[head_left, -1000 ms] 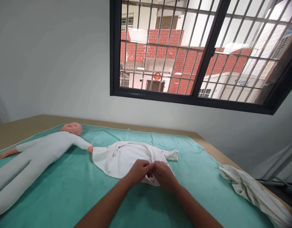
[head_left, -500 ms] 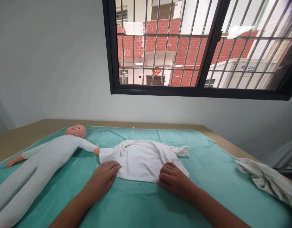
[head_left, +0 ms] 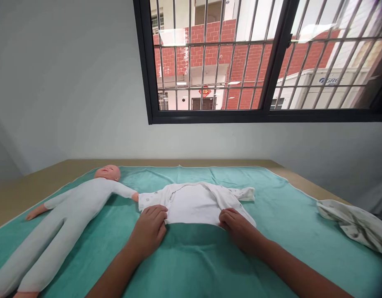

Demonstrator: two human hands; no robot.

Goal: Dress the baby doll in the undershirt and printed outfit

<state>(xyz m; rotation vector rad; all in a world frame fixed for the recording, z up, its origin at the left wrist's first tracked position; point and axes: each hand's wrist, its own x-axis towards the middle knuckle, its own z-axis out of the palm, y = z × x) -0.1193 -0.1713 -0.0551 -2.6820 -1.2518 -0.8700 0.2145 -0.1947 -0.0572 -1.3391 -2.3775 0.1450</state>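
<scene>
A small white baby garment lies spread on a teal towel in front of me. My left hand has its fingers curled over the garment's lower left edge. My right hand is curled the same way on the lower right edge. The strip of hem between the two hands runs straight. One sleeve trails off to the right. A baby doll in a pale grey suit lies on its back to the left, its outstretched hand almost touching the garment.
The towel covers a tan tabletop set against a white wall. A crumpled patterned cloth lies at the right edge. A barred window is above, with brick buildings outside.
My hands moved apart from the middle of the hem to its two corners. The lower edge now sits farther from me, so the garment looks shorter. My view has shifted slightly right.
</scene>
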